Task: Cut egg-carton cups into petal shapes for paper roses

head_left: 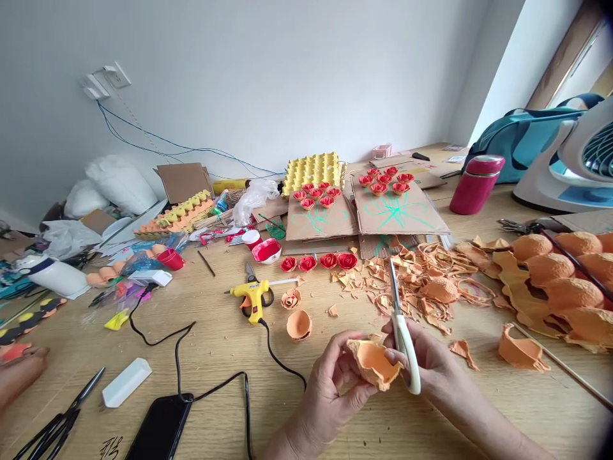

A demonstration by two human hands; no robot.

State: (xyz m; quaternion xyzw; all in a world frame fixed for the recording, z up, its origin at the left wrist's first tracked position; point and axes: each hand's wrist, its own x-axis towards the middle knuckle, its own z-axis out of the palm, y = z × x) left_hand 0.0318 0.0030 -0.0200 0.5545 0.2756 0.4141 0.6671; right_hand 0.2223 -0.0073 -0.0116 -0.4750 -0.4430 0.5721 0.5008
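My left hand (pixel 330 390) grips an orange egg-carton cup (pixel 378 364) with a torn, uneven rim, its opening turned up towards me. In my right hand (pixel 431 358) is a pair of white-handled scissors (pixel 405 338), blades pointing away over the scraps; the right thumb also rests by the cup's edge. A trimmed orange cup (pixel 299 325) and a small carton flower (pixel 291 298) stand just beyond. To the right lie another rough cup (pixel 521 348) and a torn scrap (pixel 463 352).
A yellow glue gun (pixel 256 299) lies over dark scissors, its cord trailing forward. Carton scraps (pixel 431 281) cover the middle right, before cardboard (pixel 397 214) bearing red flowers. An egg tray (pixel 555 275) is at right. A phone (pixel 160 428) and another person's hand (pixel 23 370) are at left.
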